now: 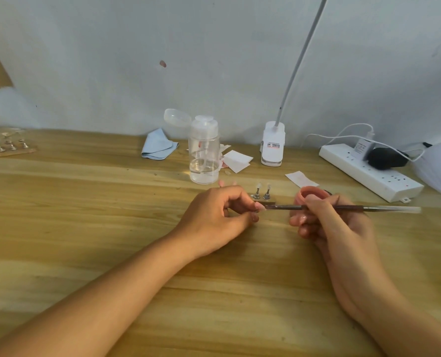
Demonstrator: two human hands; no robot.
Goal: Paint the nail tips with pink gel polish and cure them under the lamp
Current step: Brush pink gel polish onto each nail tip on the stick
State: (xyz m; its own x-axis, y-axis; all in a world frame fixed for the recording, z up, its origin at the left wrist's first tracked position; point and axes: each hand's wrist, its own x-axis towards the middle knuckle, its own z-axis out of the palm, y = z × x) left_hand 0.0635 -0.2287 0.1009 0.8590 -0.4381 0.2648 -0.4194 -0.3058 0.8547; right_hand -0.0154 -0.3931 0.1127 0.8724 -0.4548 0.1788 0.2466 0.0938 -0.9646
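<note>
Labels first, since that's what I squint at on my feed. The only real print is a sticker on the clip base of the lamp (273, 144), at 12 o'clock from the hands. It has red and dark lines, way too blurry to read. Same story with the white adapter (362, 149) plugged into the power strip (368, 171) out at 2 o'clock: there's small text, but I can't make it out. A black plug (386, 157) sits right beside it.

The right hand (327, 222) is clenched round a thin brush (343, 207), held level, with its clear end poking toward 3 o'clock. The other end runs to the fingertips of the left hand (214, 215), which is curled with thumb and forefinger meeting there. Whether it's pinching the brush or something tiny, I can't tell.

The pink gel pot (313, 194) sits just behind the right knuckles, partly hidden by them. Two nail tip stands (261, 191) are on the wooden table (85, 202) between the hands, a bit toward 12, each with a pale tip on top.

Further back there's a clear pump bottle (204, 150) at 11 o'clock with its lid flipped open. A folded blue cloth (157, 144) is at 10, and white paper squares (237, 158) lie next to the bottle. A strip of more stands (3, 145) is way out at 9.
</note>
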